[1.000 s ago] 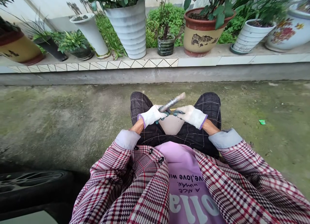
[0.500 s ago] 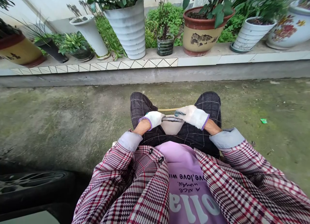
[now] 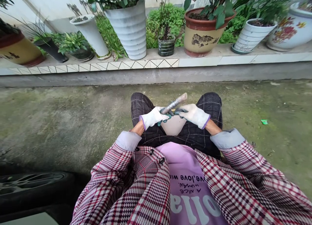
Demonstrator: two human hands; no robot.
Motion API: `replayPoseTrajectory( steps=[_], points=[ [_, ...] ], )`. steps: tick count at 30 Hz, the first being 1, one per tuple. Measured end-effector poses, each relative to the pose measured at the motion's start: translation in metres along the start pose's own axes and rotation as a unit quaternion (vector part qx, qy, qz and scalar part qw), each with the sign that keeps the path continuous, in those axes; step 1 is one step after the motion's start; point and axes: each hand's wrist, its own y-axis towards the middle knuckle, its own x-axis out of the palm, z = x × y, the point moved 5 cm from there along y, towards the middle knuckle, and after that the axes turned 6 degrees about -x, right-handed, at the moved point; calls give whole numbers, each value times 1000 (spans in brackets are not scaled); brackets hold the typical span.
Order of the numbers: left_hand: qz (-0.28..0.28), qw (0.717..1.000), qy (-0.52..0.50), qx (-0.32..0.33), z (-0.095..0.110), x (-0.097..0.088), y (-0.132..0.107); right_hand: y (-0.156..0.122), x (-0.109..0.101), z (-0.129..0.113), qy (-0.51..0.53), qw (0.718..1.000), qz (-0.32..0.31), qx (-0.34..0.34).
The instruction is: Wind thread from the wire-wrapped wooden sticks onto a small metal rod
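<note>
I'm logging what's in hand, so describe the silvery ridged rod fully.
The ridged rod looks slim, silvery and metallic along its ringed length, with a pale, blunt far end. The left hand grips its near end; it slants forward and rightward. The right hand is close; whether it touches is unclear.

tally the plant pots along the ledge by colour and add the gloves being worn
plain white pots: 3
tan pots with red-brown rims: 2
dark pots: 3
white pot with painted flowers: 1
white gloves: 2
total: 11
</note>
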Motion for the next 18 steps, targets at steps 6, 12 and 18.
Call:
replayPoseTrajectory(
  steps=[6,12,18],
  points=[
    [113,991,-73,5,-9,-12,15,-3,6,-16,-94,994,-38,-31],
    [172,974,143,22,-19,-28,25,-10,9,-26,-112,991,-39,-56],
    [126,847,516,-2,-24,-14,27,-8,5,-14,-157,986,-50,-28]
  ],
)
